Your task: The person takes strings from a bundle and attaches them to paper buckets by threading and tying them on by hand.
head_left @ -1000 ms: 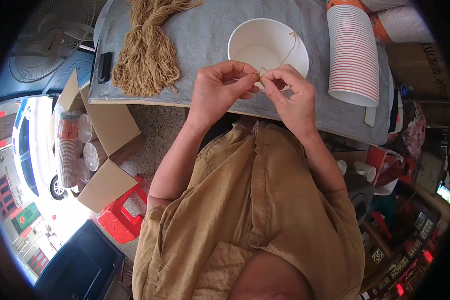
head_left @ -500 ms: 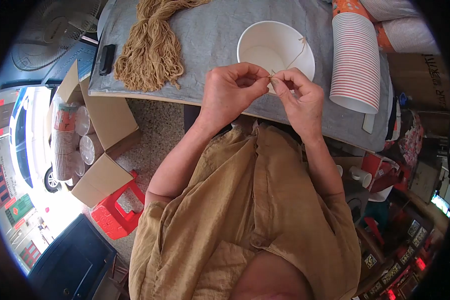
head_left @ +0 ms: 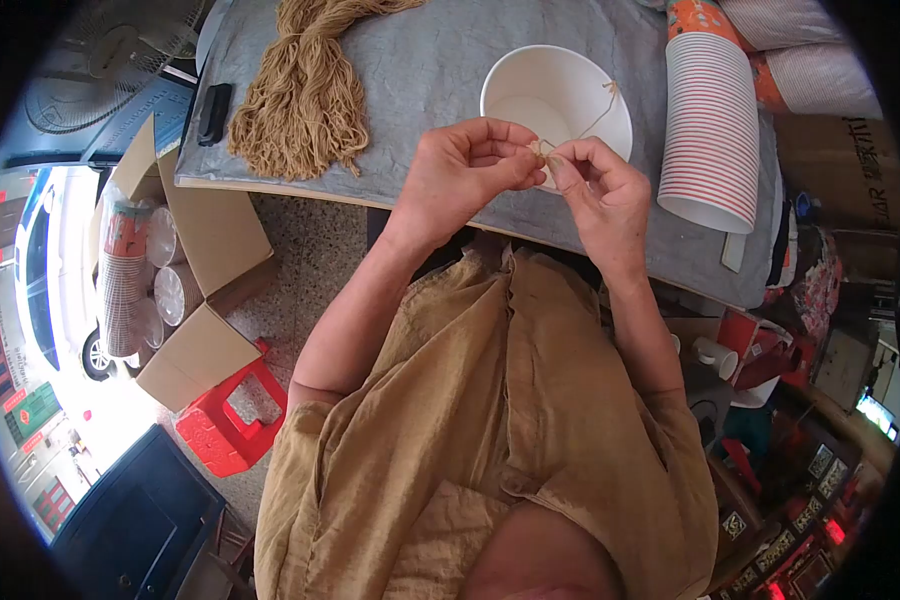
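My left hand [head_left: 460,180] and my right hand [head_left: 602,198] meet at the near rim of a white paper bucket [head_left: 515,85] on the table. Both pinch a thin tan string [head_left: 541,150] that forms a small loop between the fingertips. From there the string runs across the bucket's mouth to its far right rim, where a bit of it is fastened. The near side of the bucket is partly hidden behind my hands. To the left lies a thick hank of tan string [head_left: 302,110], spread loose at its near end.
A stack of paper cups [head_left: 710,130] lies on the right of the grey-covered table [head_left: 420,60]. A black object [head_left: 213,115] rests at the left edge. On the floor are an open cardboard box [head_left: 220,235] holding wrapped cups and a red stool [head_left: 215,440].
A small loop of string now shows between my fingertips, which were pressed closer together before. Both hands stay at almost the same place; the view has shifted slightly.
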A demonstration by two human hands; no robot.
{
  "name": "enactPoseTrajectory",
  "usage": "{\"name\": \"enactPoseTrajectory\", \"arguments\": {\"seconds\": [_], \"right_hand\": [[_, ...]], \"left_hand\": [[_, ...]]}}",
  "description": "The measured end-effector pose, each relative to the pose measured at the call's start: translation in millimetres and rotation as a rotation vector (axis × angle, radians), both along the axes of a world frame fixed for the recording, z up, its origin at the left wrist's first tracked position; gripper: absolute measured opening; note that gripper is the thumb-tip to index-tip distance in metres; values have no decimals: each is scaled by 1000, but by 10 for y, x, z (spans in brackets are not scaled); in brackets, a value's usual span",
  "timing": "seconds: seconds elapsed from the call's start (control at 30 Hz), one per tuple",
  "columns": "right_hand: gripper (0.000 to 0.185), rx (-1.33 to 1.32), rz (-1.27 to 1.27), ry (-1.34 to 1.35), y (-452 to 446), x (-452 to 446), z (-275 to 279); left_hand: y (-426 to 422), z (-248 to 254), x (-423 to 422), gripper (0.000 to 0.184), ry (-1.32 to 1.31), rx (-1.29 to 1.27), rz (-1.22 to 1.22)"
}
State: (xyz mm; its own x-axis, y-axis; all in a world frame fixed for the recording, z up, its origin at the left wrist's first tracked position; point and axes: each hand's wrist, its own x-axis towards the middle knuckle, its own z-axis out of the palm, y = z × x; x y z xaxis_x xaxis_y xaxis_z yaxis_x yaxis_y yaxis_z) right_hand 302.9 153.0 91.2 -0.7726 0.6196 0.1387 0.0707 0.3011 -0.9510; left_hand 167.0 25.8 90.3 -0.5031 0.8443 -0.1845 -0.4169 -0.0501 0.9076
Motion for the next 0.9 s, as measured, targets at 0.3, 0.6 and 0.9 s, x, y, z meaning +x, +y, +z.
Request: {"name": "enactPoseTrajectory", "arguments": {"seconds": [0.3,0.6,0.9], "right_hand": [[8,35,7,-31,20,-13,40],[6,44,28,-47,34,-12,54],[6,32,51,-49,28,-17,73]], "left_hand": [[-1,54,-35,21,196,-112,-66],[40,32,-30,19,243,-111,-45],[60,10,-4,18,158,-81,6]]}}
